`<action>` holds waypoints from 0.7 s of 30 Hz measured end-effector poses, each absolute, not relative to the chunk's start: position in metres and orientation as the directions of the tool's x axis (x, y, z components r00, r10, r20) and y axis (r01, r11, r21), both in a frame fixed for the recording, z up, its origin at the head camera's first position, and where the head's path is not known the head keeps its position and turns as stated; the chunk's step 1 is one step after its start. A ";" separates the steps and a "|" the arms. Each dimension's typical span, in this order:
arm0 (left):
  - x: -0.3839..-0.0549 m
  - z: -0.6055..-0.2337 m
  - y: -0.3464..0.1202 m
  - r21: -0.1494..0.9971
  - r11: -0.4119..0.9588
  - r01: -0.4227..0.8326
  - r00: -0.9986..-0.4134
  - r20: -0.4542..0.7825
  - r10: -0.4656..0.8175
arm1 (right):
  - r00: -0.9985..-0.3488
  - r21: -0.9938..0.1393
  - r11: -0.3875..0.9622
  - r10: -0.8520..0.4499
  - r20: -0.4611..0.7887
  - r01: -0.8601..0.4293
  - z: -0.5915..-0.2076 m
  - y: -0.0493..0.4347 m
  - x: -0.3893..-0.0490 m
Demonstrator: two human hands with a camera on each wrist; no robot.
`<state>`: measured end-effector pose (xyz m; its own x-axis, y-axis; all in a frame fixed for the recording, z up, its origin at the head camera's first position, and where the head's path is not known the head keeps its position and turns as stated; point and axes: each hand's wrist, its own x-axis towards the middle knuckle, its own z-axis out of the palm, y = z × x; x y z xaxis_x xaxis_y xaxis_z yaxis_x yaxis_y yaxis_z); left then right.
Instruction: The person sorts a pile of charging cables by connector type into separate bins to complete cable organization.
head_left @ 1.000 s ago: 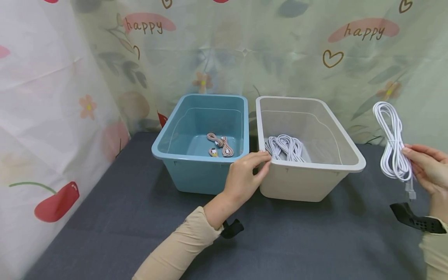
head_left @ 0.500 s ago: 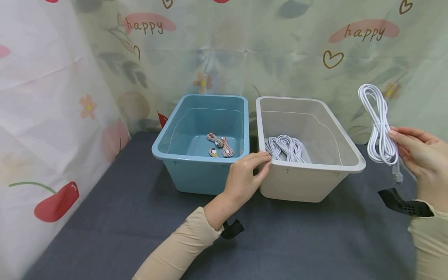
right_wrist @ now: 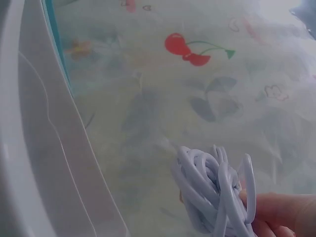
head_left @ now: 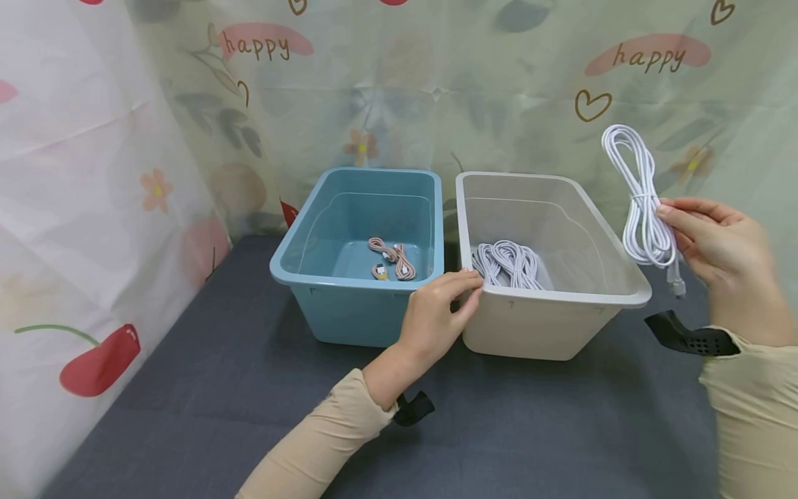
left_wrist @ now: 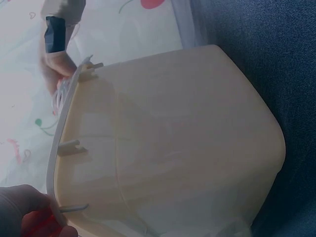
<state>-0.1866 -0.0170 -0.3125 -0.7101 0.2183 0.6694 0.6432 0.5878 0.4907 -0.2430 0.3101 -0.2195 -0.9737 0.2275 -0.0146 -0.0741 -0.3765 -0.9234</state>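
A bundled white cable (head_left: 642, 201) hangs from my right hand (head_left: 726, 246), pinched between thumb and fingers at its middle. It is held up beside and above the right rim of the beige bin (head_left: 548, 326), its plug end dangling low. My left hand (head_left: 439, 312) grips the near left corner of that bin's rim; in the left wrist view, fingers (left_wrist: 29, 202) curl over the edge. Inside the beige bin lie coiled white cables (head_left: 508, 263). The blue bin (head_left: 349, 312) to its left holds several small pinkish cables (head_left: 395, 256).
Both bins stand side by side on a dark cloth-covered table (head_left: 187, 416). A printed curtain (head_left: 399, 83) hangs close behind them and along the left side. A black strap (head_left: 688, 336) is on the right wrist.
My right hand has moved left and upward with the white cable, coming nearer the beige bin. The left hand stays on the rim, and the bins have not moved.
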 end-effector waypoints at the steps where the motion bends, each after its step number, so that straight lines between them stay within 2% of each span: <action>1: -0.187 -0.313 -0.017 0.490 0.588 0.643 -0.710 0.669 0.219 | -0.974 -0.922 -0.381 0.225 -0.020 -0.069 -0.218 0.307 -0.245; 10: -0.188 -0.313 -0.017 0.483 0.595 0.643 -0.709 0.670 0.222 | -0.989 -0.910 -0.410 0.147 0.003 -0.064 -0.211 0.287 -0.258; 21: -0.187 -0.313 -0.017 0.485 0.595 0.641 -0.712 0.666 0.224 | -0.988 -0.938 -0.346 0.154 -0.021 -0.034 -0.203 0.259 -0.272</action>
<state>-0.1874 -0.0168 -0.3125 -0.7117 0.2242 0.6657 0.6411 0.5948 0.4850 -0.2716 0.2594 -0.2031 -0.9878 0.1541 -0.0215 -0.0336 -0.3457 -0.9377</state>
